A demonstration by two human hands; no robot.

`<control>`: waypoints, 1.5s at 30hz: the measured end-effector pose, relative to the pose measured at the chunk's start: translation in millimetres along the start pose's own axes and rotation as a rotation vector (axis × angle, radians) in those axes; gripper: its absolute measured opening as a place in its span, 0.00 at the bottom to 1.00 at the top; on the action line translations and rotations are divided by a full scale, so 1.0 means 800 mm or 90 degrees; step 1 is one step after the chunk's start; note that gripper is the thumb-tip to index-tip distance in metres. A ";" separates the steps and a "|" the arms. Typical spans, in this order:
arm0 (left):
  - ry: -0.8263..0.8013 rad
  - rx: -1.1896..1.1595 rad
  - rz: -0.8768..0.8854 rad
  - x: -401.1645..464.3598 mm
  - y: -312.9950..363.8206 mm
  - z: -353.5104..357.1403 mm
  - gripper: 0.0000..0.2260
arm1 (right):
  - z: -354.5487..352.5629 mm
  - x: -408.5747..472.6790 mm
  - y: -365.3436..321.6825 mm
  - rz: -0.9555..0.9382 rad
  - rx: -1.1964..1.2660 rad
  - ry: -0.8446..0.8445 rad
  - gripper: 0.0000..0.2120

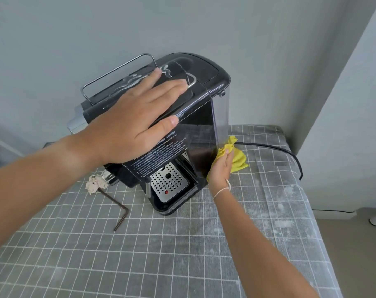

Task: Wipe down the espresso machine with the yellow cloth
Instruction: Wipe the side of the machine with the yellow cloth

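Note:
A black espresso machine stands on the table near the back wall, with a perforated steel drip tray at its front base. My left hand lies flat on the machine's top, fingers spread, palm down. My right hand presses a crumpled yellow cloth against the lower right side of the machine, close to the tabletop. Part of the cloth is hidden behind my fingers.
The table wears a grey cloth with a white grid. A black power cord runs off the machine to the right edge. A bent dark stick with a pale dried flower lies left of the machine. Walls stand close behind and right.

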State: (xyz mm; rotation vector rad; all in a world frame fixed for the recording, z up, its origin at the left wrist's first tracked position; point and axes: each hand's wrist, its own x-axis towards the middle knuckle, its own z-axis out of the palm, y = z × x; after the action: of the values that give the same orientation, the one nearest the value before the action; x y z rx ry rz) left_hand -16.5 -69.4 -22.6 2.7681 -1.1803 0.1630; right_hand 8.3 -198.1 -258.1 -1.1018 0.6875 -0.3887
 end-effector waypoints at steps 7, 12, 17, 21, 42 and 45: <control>0.001 -0.020 0.002 0.002 0.001 -0.001 0.27 | 0.048 -0.052 -0.120 -0.366 -0.049 0.008 0.25; -0.001 -0.026 0.002 0.001 0.001 -0.001 0.27 | 0.048 -0.091 -0.074 -0.435 -0.165 -0.035 0.24; 0.001 -0.029 0.002 0.002 0.002 -0.001 0.27 | 0.014 -0.115 0.051 -0.279 -0.292 -0.106 0.27; 0.000 -0.024 -0.003 0.000 0.002 -0.001 0.25 | 0.019 -0.110 0.012 -0.276 -0.211 -0.110 0.24; -0.003 -0.020 0.002 0.000 0.000 -0.001 0.26 | -0.001 -0.021 -0.026 -0.066 -0.040 -0.065 0.22; -0.003 -0.024 0.000 0.001 0.000 0.000 0.26 | 0.000 -0.010 -0.049 -0.125 -0.032 -0.094 0.22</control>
State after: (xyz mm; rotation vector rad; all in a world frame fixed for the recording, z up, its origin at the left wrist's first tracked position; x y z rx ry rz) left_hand -16.1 -69.7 -22.1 2.7386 -1.1719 0.1324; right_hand 4.2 -209.5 -219.5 -1.2379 0.4626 -0.4548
